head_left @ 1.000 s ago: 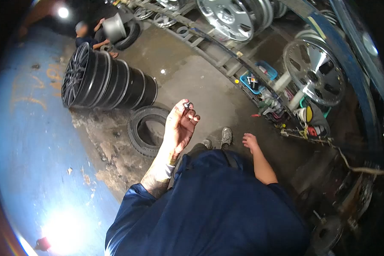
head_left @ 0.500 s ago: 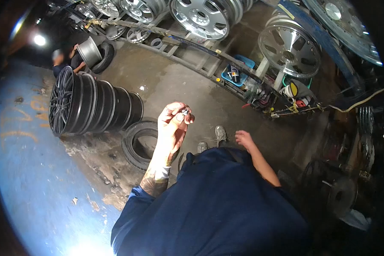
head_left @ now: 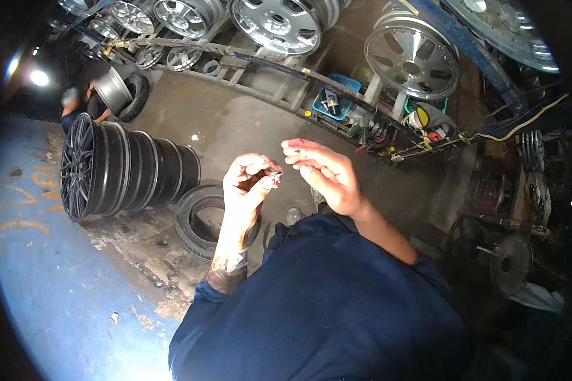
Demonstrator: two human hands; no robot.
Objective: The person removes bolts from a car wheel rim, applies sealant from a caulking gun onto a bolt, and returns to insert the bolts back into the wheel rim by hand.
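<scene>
Pinching a small, apparently metal part (head_left: 275, 178), the left hand (head_left: 246, 183) is positioned near, but apart from, the open right hand (head_left: 329, 174).

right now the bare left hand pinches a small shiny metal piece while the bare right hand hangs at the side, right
The right hand does not hang at the side: the head view shows it raised beside the left hand, which pinches the metal piece.

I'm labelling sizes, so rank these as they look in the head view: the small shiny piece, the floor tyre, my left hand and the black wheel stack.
1. black wheel stack
2. floor tyre
3. left hand
4. small shiny piece
</scene>
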